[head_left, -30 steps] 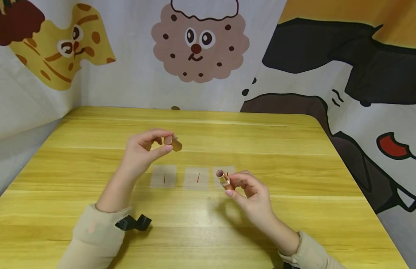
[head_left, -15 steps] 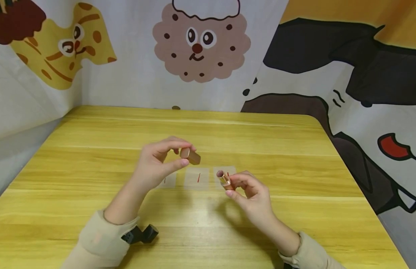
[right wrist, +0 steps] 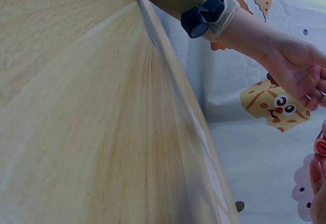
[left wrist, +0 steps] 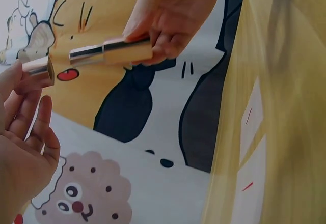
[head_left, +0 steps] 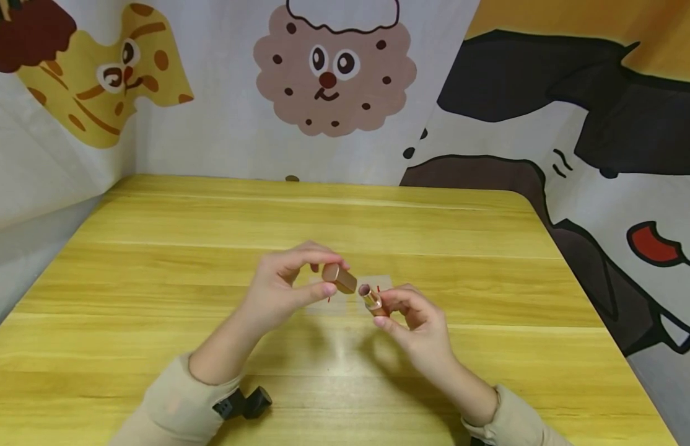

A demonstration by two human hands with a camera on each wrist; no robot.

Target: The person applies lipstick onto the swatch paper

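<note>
My left hand (head_left: 280, 288) pinches a rose-gold lipstick cap (head_left: 341, 279) between thumb and fingers. Facing it, the right hand (head_left: 423, 325) grips the base of an uncapped lipstick (head_left: 371, 300), its gold inner tube pointing up and left. A small gap separates the two parts in the left wrist view, where the cap's (left wrist: 38, 73) opening faces the lipstick tube (left wrist: 109, 53). Both are held above the table. In the right wrist view, the round red end of the lipstick (right wrist: 320, 147) shows at the frame's right edge.
Square pale paper pieces with red strokes lie on the wooden table (head_left: 155, 248) beneath the hands; one paper (head_left: 381, 280) shows behind the lipstick, and the left hand covers others. A cartoon-print curtain (head_left: 211, 142) hangs behind. A black wrist camera (head_left: 244, 404) juts from the left sleeve.
The left hand has moved right and toward the viewer, bringing the cap close to the lipstick tube and covering the leftmost paper. The right hand has stayed in place.
</note>
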